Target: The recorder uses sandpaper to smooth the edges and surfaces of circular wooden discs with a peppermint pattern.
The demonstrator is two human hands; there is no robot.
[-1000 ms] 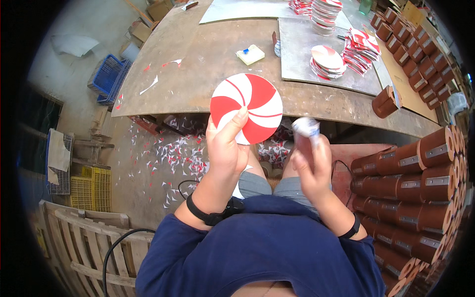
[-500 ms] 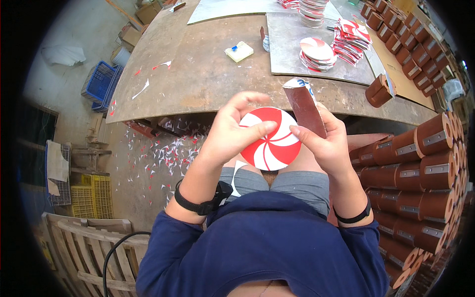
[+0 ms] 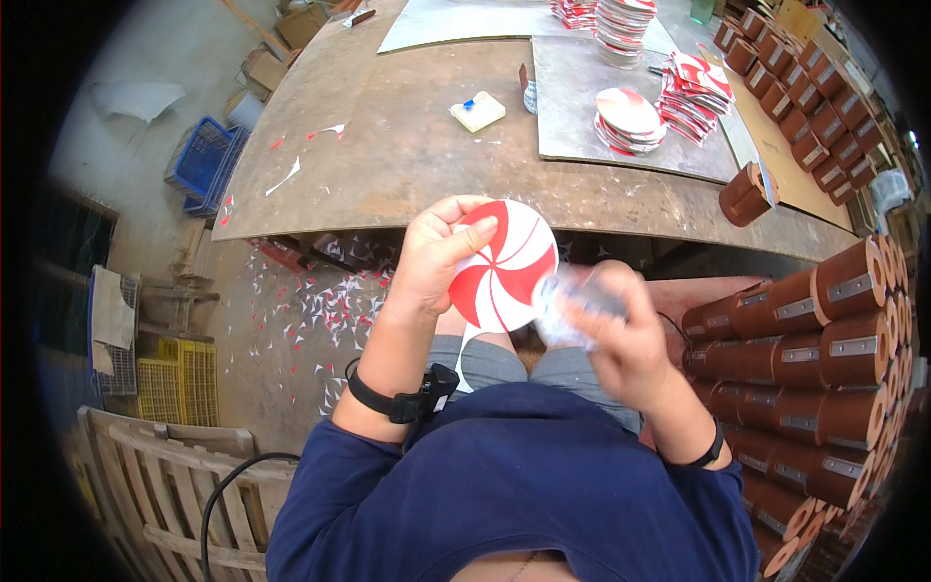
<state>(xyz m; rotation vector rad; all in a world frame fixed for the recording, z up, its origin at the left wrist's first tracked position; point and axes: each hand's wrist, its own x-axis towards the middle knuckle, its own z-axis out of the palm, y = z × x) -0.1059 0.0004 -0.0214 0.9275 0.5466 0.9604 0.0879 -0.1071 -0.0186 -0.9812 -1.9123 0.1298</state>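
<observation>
My left hand (image 3: 441, 254) grips a round disc (image 3: 506, 267) with a red-and-white swirl, thumb on its face and fingers behind. The disc is held above my lap, in front of the table edge. In my right hand (image 3: 632, 335) is a folded piece of sandpaper (image 3: 561, 303), smeared by motion, its pale printed side showing. It is at the disc's lower right rim; whether it touches is hard to tell. A thin white offcut (image 3: 464, 361) lies on my shorts below the disc.
On the table (image 3: 388, 145) are a pile of discs (image 3: 628, 121), a taller disc stack (image 3: 624, 29), square swirl sheets (image 3: 696, 92) and a pale yellow pad (image 3: 477, 112). Brown cylinders (image 3: 805, 301) are stacked at right. Scraps (image 3: 330, 301) litter the floor near yellow crates (image 3: 179, 383).
My left hand has taken the disc by its upper left rim and shifted it slightly left. My right hand has let go of the disc and swung the sandpaper down beside its rim.
</observation>
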